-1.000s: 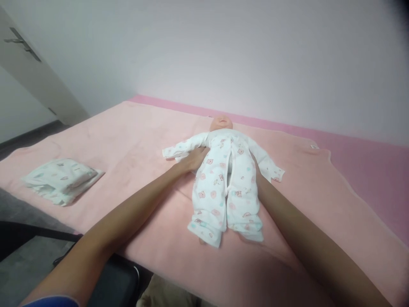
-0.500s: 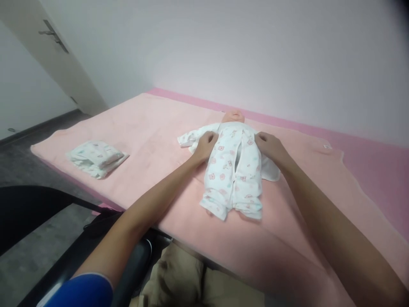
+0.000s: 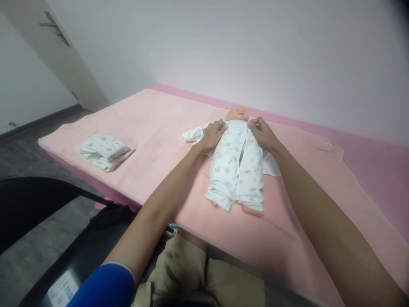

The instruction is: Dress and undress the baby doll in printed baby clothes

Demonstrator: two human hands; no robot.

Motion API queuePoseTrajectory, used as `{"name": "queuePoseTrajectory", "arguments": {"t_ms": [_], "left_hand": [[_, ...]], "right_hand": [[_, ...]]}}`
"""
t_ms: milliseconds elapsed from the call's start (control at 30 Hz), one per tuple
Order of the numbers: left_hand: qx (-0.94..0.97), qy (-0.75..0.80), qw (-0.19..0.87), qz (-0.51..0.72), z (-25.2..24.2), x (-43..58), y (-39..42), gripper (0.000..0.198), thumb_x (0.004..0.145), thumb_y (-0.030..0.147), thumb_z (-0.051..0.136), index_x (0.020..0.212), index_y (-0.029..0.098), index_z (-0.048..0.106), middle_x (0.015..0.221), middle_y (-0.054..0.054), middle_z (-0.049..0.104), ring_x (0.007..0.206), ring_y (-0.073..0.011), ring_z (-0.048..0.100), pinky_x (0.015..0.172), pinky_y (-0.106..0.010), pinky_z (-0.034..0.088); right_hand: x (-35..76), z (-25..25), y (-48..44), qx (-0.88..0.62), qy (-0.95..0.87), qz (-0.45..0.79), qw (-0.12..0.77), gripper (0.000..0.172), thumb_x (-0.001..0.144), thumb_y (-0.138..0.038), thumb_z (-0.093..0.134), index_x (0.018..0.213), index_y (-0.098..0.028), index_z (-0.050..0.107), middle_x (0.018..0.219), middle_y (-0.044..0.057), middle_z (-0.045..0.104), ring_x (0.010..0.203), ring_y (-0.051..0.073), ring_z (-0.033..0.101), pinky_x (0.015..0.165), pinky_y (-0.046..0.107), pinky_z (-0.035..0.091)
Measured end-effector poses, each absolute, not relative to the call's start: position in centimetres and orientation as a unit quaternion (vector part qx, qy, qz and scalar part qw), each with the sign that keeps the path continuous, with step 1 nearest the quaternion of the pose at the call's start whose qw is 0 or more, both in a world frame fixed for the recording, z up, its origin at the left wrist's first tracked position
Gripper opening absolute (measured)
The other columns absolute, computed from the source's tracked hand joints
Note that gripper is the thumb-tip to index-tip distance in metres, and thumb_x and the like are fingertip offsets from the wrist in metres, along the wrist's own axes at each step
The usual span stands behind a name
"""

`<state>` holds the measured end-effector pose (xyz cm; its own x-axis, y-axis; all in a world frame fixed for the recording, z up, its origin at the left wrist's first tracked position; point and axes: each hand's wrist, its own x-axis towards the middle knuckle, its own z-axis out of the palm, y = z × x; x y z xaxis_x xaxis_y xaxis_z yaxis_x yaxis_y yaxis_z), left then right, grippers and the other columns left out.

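A baby doll (image 3: 237, 113) lies on its back, its head toward the wall. White baby pajamas (image 3: 227, 160) with small pink animal prints lie over its body and legs, with a gap down the front middle. The doll's feet show at the leg cuffs. At the upper left of the chest, my left hand (image 3: 214, 135) has its fingers closed on the fabric edge. Near the doll's neck on the other side, my right hand (image 3: 262, 134) pinches the pajamas between thumb and fingers. A loose sleeve (image 3: 193, 134) spreads out beyond my left hand.
A folded printed white cloth bundle (image 3: 105, 151) sits on the left of the pink blanket (image 3: 153, 128). Behind the bed runs a white wall (image 3: 223, 51). A black chair (image 3: 73, 251) stands at the near left, and a door (image 3: 60, 55) is at the far left.
Both hands have moved up the pajamas toward the doll's neck. The doll's face and feet show more now. The view has shifted slightly.
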<state>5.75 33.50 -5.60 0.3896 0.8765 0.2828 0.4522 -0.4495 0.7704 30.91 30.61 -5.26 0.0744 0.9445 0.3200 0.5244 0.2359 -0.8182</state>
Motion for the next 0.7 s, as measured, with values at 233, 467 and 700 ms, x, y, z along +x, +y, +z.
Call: {"name": "queuePoseTrajectory", "arguments": {"t_ms": [233, 467, 700], "left_hand": [[0.722, 0.476, 0.329, 0.379, -5.9, 7.5, 35.9, 0.018, 0.108, 0.034, 0.045, 0.093, 0.024, 0.050, 0.089, -0.001, 0.066, 0.096, -0.0233, 0.062, 0.110, -0.044, 0.031], [0.709, 0.513, 0.307, 0.375, -6.4, 8.6, 36.5, 0.013, 0.105, 0.036, 0.051, 0.099, 0.025, 0.050, 0.091, -0.002, 0.070, 0.099, -0.0245, 0.065, 0.113, -0.046, 0.027], [0.646, 0.531, 0.390, 0.385, -6.2, 8.7, 36.8, 0.011, 0.101, 0.035, 0.057, 0.107, 0.027, 0.061, 0.114, -0.001, 0.076, 0.114, -0.0234, 0.063, 0.117, -0.045, 0.024]], "right_hand": [[30.7, -4.9, 32.3, -0.656, -0.552, 0.247, 0.451, 0.029, 0.097, -0.049, 0.067, 0.087, -0.025, 0.055, 0.085, 0.002, 0.061, 0.082, 0.020, 0.054, 0.082, 0.035, 0.049], [31.0, -5.1, 32.4, -0.674, -0.543, 0.247, 0.435, 0.031, 0.094, -0.049, 0.073, 0.085, -0.023, 0.059, 0.089, 0.002, 0.066, 0.081, 0.020, 0.057, 0.082, 0.035, 0.047], [31.1, -5.8, 32.9, -0.664, -0.534, 0.260, 0.453, 0.026, 0.094, -0.047, 0.070, 0.098, -0.022, 0.066, 0.106, 0.005, 0.072, 0.097, 0.022, 0.063, 0.091, 0.036, 0.048]]}}
